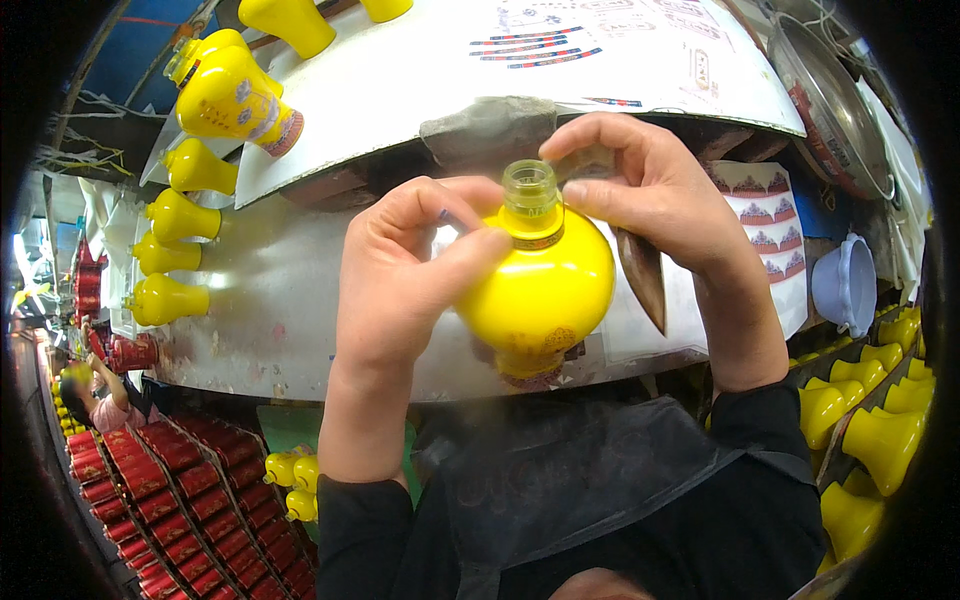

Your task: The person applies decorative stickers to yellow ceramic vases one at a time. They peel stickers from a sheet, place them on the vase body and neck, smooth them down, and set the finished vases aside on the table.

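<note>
A glossy, round-bellied yellow bottle was set between both hands at the near edge of the pale table. Its clear threaded neck was left uncapped, its base ringed by one dark band; its foot was patterned in red. The left hand was curled at the shoulder, forefinger bent towards thumb—whether anything was pinched cannot be told. The right hand's thumb and forefinger were parted beside the neck. The band's lettering could not be read. Four plain yellow bottles were lined up at left, near one decorated bottle.
</note>
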A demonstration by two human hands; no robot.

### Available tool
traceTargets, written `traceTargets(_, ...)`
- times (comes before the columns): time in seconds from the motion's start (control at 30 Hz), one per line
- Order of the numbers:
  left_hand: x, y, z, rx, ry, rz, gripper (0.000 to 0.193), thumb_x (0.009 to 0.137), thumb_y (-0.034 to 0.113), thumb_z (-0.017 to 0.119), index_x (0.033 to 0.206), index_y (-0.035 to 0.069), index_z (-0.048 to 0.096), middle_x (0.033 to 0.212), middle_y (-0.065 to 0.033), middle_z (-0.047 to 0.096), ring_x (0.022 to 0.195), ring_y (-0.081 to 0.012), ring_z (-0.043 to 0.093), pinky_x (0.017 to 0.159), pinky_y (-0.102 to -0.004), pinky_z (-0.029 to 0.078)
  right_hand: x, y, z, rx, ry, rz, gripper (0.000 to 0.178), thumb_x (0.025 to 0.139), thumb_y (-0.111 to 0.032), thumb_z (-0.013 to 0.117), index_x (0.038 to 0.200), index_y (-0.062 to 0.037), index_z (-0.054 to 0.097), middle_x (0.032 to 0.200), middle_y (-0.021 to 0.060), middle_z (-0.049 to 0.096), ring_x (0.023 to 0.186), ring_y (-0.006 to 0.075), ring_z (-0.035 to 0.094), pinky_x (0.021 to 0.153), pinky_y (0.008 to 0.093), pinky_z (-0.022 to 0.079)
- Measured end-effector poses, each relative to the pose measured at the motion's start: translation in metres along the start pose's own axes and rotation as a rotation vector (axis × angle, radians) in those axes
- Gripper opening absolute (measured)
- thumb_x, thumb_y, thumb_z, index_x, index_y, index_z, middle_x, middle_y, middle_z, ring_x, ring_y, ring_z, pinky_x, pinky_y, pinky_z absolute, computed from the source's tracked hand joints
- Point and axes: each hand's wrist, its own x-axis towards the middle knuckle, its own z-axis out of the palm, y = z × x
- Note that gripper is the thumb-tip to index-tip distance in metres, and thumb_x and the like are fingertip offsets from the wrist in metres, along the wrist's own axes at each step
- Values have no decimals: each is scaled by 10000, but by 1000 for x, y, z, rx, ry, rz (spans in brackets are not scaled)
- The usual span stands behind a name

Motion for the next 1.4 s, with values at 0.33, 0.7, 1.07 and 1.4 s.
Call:
traceTargets(0.33,-2,3,3,0,-17,4,87,834,9,761,837,35,678,1093,-98,741,1011,-139,661,952,-303,502,-9,-34,17,-551,78,-150,287,830,-205,820,1027,-6,757,841,18,654,599,28,523,528,188,378)
traceTargets(0.7,-4,3,2,-11,-18,14,85,835,12,759,835,35,678,1072,-92,747,1006,-138,664,950,-305,507,-9,-34,13,-335,29,-21,334,846,-245,802,1028,33,764,785,68,690,618,73,575,536,231,428)
traceTargets(1.07,-3,3,2,14,-20,16,105,825,21,777,898,35,702,1059,-93,748,1001,-138,669,962,-304,509,-3,-21,-6,-302,-175,-23,368,873,-213,799,1128,48,748,1012,138,733,875,158,693,773,278,557)
traceTargets(1.4,-2,1,-1,-41,-45,11,381,828,19,776,1189,12,653,1090,-87,730,1048,-145,665,989,-312,510,-7,-28,-2,-244,-192,26,435,854,-266,792,1129,66,731,1005,131,721,864,164,686,761,277,549)
